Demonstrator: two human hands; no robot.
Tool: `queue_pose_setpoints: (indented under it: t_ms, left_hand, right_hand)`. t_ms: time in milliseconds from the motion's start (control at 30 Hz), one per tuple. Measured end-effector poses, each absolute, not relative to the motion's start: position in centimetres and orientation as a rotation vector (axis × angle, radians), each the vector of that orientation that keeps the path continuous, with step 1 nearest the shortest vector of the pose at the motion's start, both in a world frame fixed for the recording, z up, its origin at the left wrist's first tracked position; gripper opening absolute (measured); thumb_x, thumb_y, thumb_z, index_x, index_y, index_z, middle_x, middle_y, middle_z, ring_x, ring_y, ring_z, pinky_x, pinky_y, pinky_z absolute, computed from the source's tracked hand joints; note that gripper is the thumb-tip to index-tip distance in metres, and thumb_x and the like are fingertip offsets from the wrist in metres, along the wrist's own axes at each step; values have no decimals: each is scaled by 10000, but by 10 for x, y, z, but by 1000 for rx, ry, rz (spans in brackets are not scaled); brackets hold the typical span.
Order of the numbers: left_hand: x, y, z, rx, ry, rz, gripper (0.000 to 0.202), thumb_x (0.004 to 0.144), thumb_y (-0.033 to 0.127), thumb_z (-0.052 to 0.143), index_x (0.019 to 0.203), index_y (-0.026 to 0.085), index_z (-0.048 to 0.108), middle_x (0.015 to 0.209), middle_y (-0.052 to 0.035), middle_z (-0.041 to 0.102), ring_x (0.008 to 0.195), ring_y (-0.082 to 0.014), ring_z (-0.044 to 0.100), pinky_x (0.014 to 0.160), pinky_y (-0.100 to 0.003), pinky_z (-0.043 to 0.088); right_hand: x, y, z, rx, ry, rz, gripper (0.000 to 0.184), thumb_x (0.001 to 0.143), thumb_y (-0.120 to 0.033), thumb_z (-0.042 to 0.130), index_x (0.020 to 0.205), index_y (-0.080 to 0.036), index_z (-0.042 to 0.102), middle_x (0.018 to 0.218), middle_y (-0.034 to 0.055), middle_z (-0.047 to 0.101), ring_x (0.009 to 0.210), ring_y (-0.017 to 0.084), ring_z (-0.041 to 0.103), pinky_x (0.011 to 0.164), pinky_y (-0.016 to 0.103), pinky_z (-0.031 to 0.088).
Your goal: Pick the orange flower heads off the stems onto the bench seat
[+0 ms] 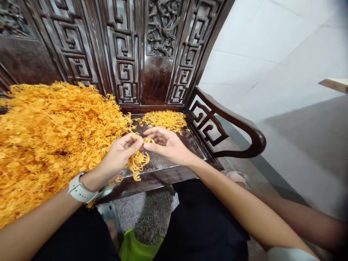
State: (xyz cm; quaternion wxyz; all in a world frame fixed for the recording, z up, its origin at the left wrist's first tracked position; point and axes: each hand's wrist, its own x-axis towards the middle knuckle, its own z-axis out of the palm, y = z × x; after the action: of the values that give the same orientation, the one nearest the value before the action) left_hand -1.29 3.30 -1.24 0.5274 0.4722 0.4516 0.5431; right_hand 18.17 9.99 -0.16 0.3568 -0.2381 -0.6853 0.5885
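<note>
Together, left hand (121,152) and right hand (172,145) pinch yellow strands (139,160) between fingers (136,146) over a bench (161,162) bearing two yellow piles (59,123).

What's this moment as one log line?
left hand: pinching yellow strands | right hand: curved beside left | big pile: bench, left | small pile: bench, beyond hands
</note>
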Motion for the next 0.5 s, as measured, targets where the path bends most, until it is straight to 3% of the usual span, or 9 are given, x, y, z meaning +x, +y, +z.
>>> queue_pose_setpoints:
  t_ms: [133, 267, 367, 433, 500]
  left_hand:
    - [-15, 37, -14, 1269, 1123, 1228, 305, 968, 473, 717, 824, 204, 735, 776, -13, 672, 778, -168, 598, 774, -293, 472]
    - [-12, 35, -11, 1293, 1146, 1139, 372, 979, 429, 665, 677, 213, 635, 622, 15, 561, 617, -152, 511, 649, -292, 411]
    - [-12, 26, -9, 1180, 1210, 1116, 449, 964, 409, 654, 576, 211, 544, 572, 13, 515, 575, -147, 474, 620, -298, 386]
    - [-16, 20, -7, 1064, 1245, 1156, 468, 956, 419, 648, 560, 211, 509, 557, 15, 490, 568, -149, 468, 614, -300, 382]
    - [-23, 19, -5, 1005, 1287, 1209, 428, 955, 441, 647, 607, 213, 547, 573, 17, 506, 593, -157, 491, 632, -300, 392]
  right_hand:
    - [179, 99, -1, -569, -1723, 1516, 267, 932, -437, 797, 901, -185, 714, 825, 4, 705, 722, 113, 603, 705, 290, 502]
    - [182, 114, -9, -637, -1616, 1597, 289, 905, -427, 801, 803, -196, 662, 718, -14, 648, 637, 108, 573, 634, 278, 486]
    - [204, 140, -15, -793, -1299, 1478, 287, 852, -360, 813, 758, -213, 585, 671, -45, 580, 569, 93, 502, 554, 245, 438]
    - [226, 151, -17, -892, -1150, 1315, 314, 848, -349, 806, 737, -213, 545, 646, -62, 542, 549, 80, 462, 536, 221, 408]
    - [246, 150, -18, -950, -1375, 1370, 324, 859, -397, 819, 737, -203, 590, 640, -54, 578, 561, 84, 497, 562, 223, 427]
